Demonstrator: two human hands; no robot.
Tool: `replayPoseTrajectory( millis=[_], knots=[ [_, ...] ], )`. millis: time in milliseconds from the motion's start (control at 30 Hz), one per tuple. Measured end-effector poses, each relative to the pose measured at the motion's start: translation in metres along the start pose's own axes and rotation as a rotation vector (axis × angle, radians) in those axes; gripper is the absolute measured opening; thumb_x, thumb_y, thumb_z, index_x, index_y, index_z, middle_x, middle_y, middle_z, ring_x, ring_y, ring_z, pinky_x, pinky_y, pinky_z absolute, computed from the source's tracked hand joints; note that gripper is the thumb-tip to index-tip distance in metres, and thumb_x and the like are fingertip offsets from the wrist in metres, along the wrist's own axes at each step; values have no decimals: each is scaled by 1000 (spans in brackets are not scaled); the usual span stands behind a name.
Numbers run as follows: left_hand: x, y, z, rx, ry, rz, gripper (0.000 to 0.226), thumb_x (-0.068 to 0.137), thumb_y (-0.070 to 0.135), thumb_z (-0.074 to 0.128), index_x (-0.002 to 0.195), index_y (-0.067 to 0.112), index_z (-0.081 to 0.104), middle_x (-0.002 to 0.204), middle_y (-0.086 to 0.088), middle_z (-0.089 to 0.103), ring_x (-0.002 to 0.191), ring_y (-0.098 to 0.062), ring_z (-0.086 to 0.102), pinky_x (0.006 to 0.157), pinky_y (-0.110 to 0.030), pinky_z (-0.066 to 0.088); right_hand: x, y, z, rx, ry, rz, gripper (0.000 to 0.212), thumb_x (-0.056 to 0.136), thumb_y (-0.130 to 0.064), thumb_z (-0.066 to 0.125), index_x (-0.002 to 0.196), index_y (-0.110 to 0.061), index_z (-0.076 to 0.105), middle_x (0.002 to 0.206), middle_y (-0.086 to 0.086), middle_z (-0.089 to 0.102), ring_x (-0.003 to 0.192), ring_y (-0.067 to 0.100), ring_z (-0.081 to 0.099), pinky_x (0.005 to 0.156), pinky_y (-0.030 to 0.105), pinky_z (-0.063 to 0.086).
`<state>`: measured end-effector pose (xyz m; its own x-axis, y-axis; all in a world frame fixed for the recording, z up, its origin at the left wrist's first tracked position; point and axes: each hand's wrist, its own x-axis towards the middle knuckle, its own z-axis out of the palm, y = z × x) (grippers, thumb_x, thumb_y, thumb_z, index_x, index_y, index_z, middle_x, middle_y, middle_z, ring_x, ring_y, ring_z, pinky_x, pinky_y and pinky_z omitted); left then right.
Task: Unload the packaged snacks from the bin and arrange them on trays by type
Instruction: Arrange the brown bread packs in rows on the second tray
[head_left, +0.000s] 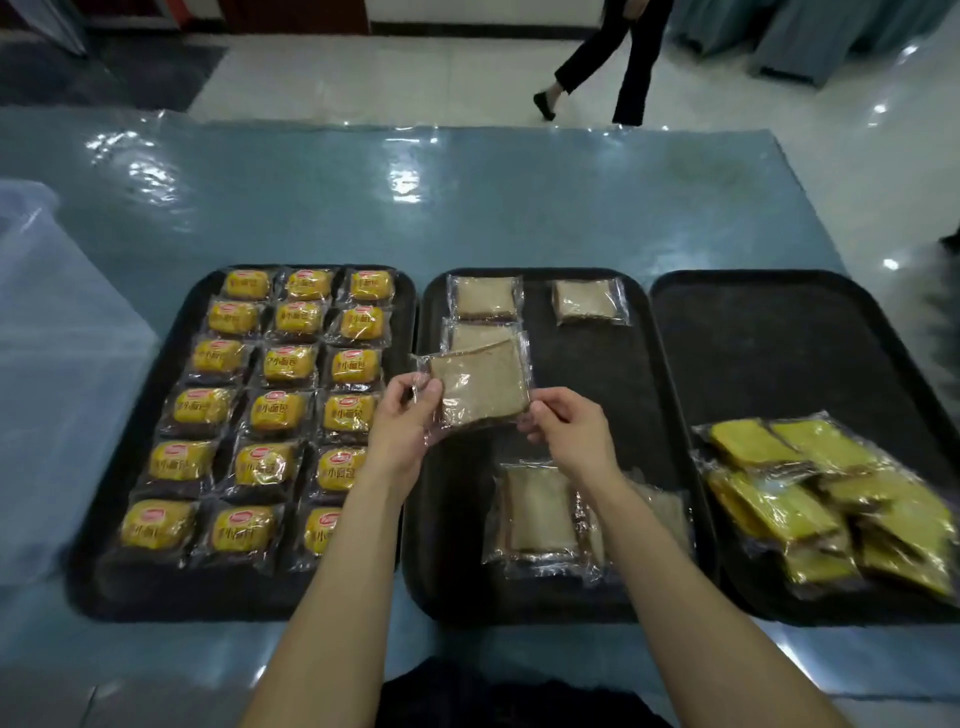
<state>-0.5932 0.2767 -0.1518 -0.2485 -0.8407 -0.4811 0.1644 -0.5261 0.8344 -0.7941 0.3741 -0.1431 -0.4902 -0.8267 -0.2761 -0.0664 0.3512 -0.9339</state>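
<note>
brown bread packet (480, 389) hangs over the middle tray (587, 379), pinched at its wrapper ends by the left hand (408, 415) and right hand (569, 431). it partly covers the packet behind (478, 335); set down crooked, it could ride up on that one and spoil the column.

Table (467, 208): three trays in a row along its near edge.

Left tray (104, 597): small-bread packs (283, 410) fill it, three columns by six rows.

Middle tray (587, 395): two sandwich packs (484, 299) at far left, one behind the other. Third sandwich pack (589, 301) to their right. Pile of sandwich packs (540, 512) at the near edge. Held sandwich pack (480, 387) above the tray's left side, left hand (405, 415) gripping its left edge, right hand (569, 431) its near right corner.

Right tray (769, 353): heap of cake-slice packs (826, 499) in the near right part.

Bin (52, 364) on the table, left of the left tray. Passer-by (618, 57) on the floor beyond the table.
</note>
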Motion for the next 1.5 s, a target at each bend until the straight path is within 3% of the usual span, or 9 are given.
replayPoseTrajectory(
  millis=[167,333,500,800,900,1033,1267,1400,1500],
  knots=[
    [7,-11,34,199,-158,26,35,103,12,73,136,17,62,126,-11,75,111,-25,78,84,-43,69,-7,16,-28,-29,218,71,18,107,-5,59,104,-12,76,81,6,80,75,17,78,75,35,66],
    [24,-41,76,541,-261,24,58,96,1,79,146,22,61,121,-12,71,103,-22,77,83,-41,69,-4,50,-71,-193,296,134,19,97,-41,75,111,-27,76,89,-6,80,81,11,78,83,48,67],
    [57,-60,122,910,-171,179,52,86,16,92,129,32,67,94,12,71,85,-5,70,80,-25,58,27,74,-107,-387,271,155,23,100,-29,78,120,-20,76,103,-6,78,93,12,75,92,42,64],
    [120,-60,182,1028,-23,233,76,90,14,88,154,22,49,90,10,66,85,-2,65,89,-36,60,138,75,-131,-514,180,144,23,103,-22,72,123,-13,78,113,2,81,106,21,74,96,37,60],
    [131,-71,186,1034,-1,222,70,88,13,90,149,20,56,89,9,67,82,-5,68,92,-41,63,154,81,-130,-512,147,163,18,103,-22,70,119,-16,76,107,2,79,100,23,74,92,45,63],
    [136,-78,186,1027,23,281,57,91,11,87,141,19,62,92,9,66,77,-2,66,88,-31,62,164,94,-125,-482,163,145,13,102,-23,69,113,-20,73,97,-2,76,89,22,75,86,49,64],
    [140,-82,186,1054,30,299,57,94,12,84,146,18,62,99,7,67,83,-5,66,91,-30,59,166,95,-125,-471,161,128,12,103,-24,69,114,-23,72,96,-4,73,85,22,74,85,50,64],
    [137,-76,178,1149,3,340,61,98,25,81,154,21,56,131,-4,63,112,-17,68,108,-44,57,161,77,-129,-493,117,177,28,103,-32,71,127,-18,68,106,2,75,98,25,74,94,46,61],
    [122,-60,166,1208,-52,393,58,102,26,75,156,24,53,142,-3,59,129,-20,62,113,-43,53,140,59,-129,-641,122,200,46,104,-36,70,140,-10,60,127,11,69,116,32,68,98,43,56]
  ],
)
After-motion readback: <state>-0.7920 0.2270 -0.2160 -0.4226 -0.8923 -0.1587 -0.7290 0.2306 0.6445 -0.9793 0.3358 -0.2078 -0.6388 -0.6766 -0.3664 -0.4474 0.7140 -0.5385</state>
